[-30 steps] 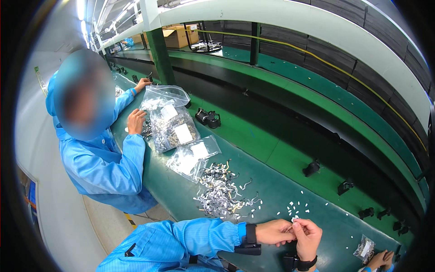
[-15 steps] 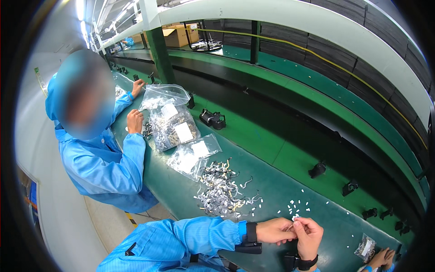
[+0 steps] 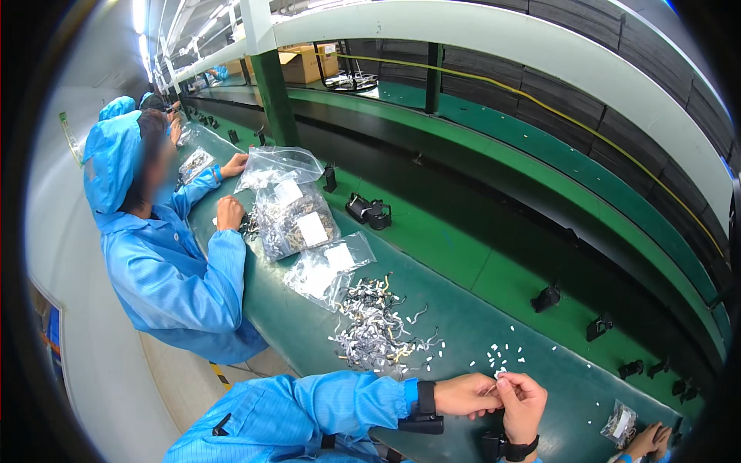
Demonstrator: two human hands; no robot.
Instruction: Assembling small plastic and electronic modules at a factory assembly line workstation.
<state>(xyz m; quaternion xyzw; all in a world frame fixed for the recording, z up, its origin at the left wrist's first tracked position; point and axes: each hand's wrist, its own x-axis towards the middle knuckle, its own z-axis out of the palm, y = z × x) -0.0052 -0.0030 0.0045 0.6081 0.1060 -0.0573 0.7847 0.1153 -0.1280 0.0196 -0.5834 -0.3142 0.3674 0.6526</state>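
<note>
My left hand (image 3: 467, 395) and my right hand (image 3: 525, 403) meet over the green worktable (image 3: 455, 332), fingertips pinched together. Between them shows a small white piece (image 3: 500, 374) with what looks like a thin pale wire; most of it is hidden by my fingers. Just beyond the hands lie several loose white bits (image 3: 496, 356). To the left of my hands spreads a heap of short black, white and yellowish wire leads (image 3: 374, 328).
Behind the heap lie clear plastic bags (image 3: 297, 220) of small parts. A co-worker in blue (image 3: 174, 266) sits at the left. Black parts (image 3: 545, 298) stand along the green conveyor (image 3: 463, 262). Another person's hands (image 3: 650, 440) are at the lower right, beside a small bag (image 3: 620, 424).
Black parts on the conveyor have shifted slightly to the right and nearer. The co-worker's head has turned and leaned away. My hands stay pinched together, almost in the same place.
</note>
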